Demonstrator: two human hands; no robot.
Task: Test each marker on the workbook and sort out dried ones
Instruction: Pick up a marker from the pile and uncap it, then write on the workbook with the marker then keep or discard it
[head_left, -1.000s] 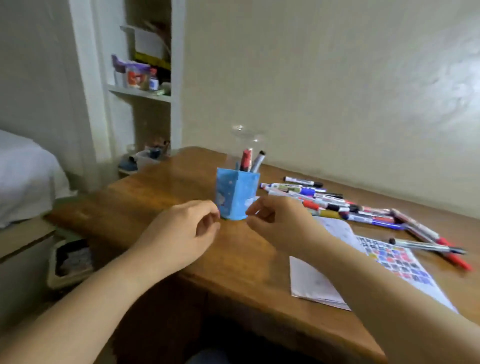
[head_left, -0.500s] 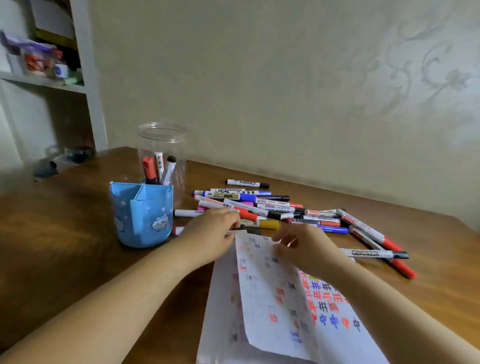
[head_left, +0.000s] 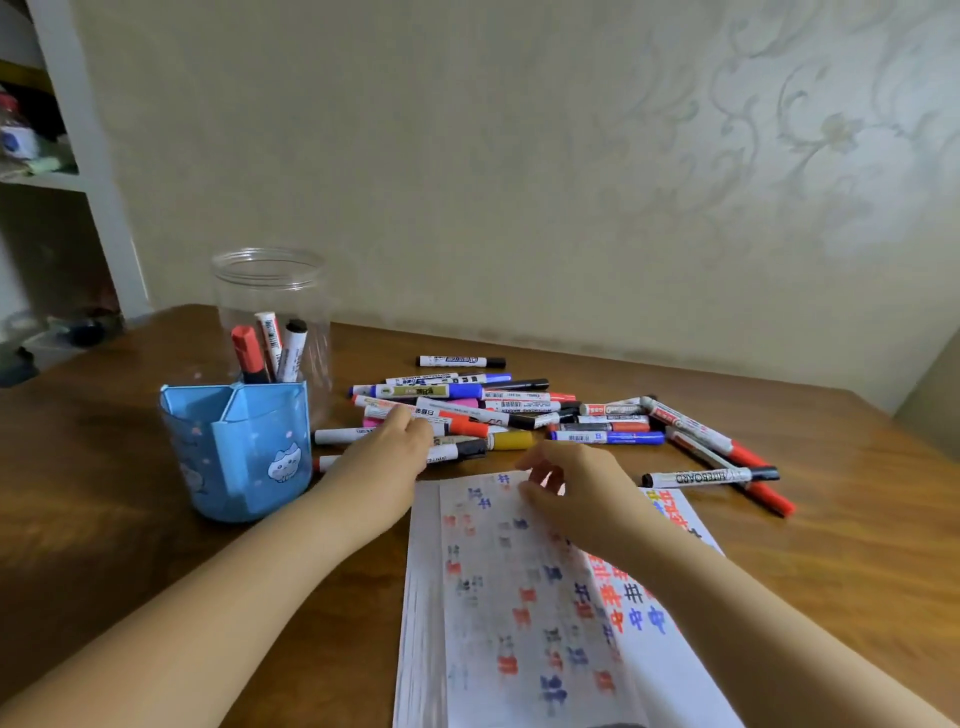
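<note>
Several markers (head_left: 519, 410) lie in a loose pile on the wooden desk (head_left: 104, 519) behind the open workbook (head_left: 524, 613). My left hand (head_left: 387, 454) reaches into the near left side of the pile, its fingertips on a white marker with a red cap (head_left: 462, 427); the back of the hand hides whether the fingers close round it. My right hand (head_left: 571, 486) pinches the top edge of a lifted workbook page covered in red, blue and black test marks. A clear jar (head_left: 270, 291) at the back left holds three markers.
A blue pen holder (head_left: 239, 447) with a cat picture stands left of my left hand, in front of the jar. A white shelf unit (head_left: 78, 156) is at the far left. The wall runs close behind the desk. Single markers (head_left: 711, 475) lie to the right.
My view has swung right and down onto the workbook. My left hand went from the page edge into the marker pile. My right hand keeps the lifted page, now turned further over.
</note>
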